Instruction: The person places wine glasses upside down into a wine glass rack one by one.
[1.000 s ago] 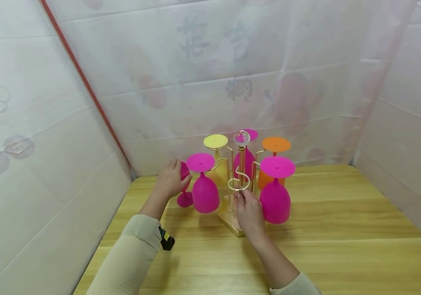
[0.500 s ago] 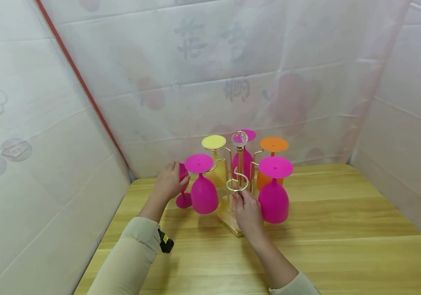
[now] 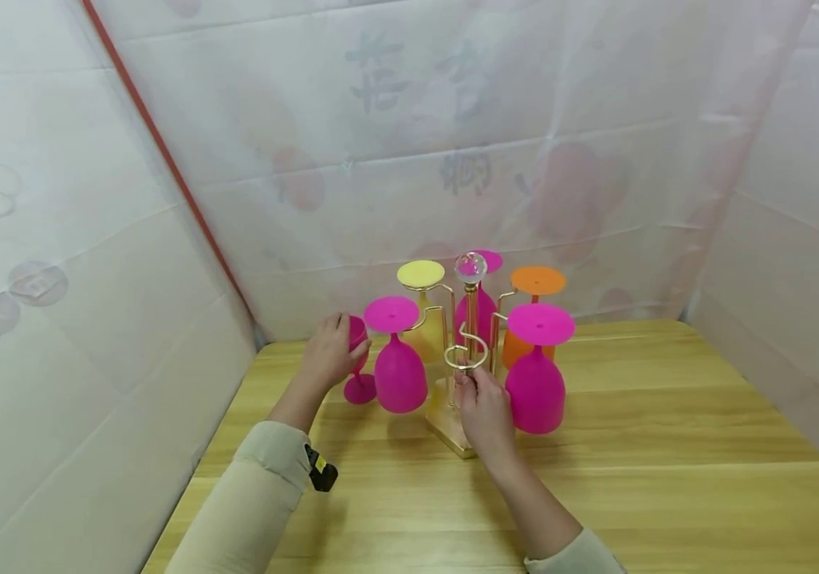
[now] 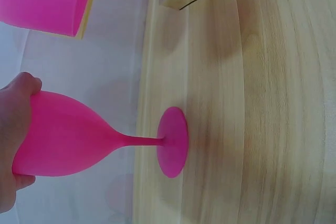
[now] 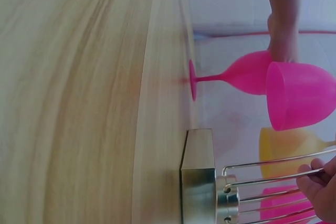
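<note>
My left hand [image 3: 327, 352] grips the bowl of an upright pink wine glass [image 4: 73, 135] near its rim. The foot of that glass is at the tabletop, left of a gold wine glass rack [image 3: 445, 434]. With thumb and fingers, my right hand [image 3: 486, 414] pinches one of the rack's thin front rods [image 5: 310, 172], below a bare wire loop [image 3: 465, 359]. Upside down on the rack hang a pink glass at the front left [image 3: 400, 376], another at the front right [image 3: 537, 392], a yellow glass [image 3: 420, 275], an orange glass [image 3: 538, 281] and a partly hidden pink glass at the back.
A clear ball knob [image 3: 470, 268] tops the rack's centre post. The wooden table [image 3: 667, 430] reaches back to pale printed sheets [image 3: 380, 199] hung as walls. A small black device [image 3: 321, 469] is strapped at the left sleeve.
</note>
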A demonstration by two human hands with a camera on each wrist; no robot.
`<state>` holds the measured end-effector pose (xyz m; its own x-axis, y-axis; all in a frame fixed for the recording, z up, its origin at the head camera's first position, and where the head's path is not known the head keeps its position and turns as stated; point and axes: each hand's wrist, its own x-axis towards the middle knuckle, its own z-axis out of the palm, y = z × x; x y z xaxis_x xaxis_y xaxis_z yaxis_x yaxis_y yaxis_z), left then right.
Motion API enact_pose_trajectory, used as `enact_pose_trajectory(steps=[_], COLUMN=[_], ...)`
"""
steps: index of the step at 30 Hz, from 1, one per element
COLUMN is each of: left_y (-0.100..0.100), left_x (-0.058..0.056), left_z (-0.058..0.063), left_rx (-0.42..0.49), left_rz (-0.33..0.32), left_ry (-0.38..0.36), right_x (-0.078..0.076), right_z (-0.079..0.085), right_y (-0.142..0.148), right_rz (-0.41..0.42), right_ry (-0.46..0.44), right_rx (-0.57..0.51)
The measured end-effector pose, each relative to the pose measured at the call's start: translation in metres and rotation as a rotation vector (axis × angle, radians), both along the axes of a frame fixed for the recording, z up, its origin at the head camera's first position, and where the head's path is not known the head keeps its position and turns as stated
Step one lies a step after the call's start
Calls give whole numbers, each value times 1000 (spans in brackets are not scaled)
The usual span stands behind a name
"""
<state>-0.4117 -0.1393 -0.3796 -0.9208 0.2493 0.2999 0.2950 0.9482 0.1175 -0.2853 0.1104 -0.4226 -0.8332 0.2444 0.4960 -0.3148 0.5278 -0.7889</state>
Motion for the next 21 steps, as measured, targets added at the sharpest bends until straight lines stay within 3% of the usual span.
enact_pose_trajectory(steps=[8,15,21], left_y=[-11,-25,-34], left_x=[7,13,23], left_z=[0,4,18], left_rx=[101,225,275], left_rz=[17,78,17], left_ry=[-25,-49,-68], right_x=[-2,-1,-2], right_z=[0,-1,1], right_y=[1,3,6], right_rz=[-9,-13,-29], right_ry=[3,1,10], right_rx=[-3,-9,-10])
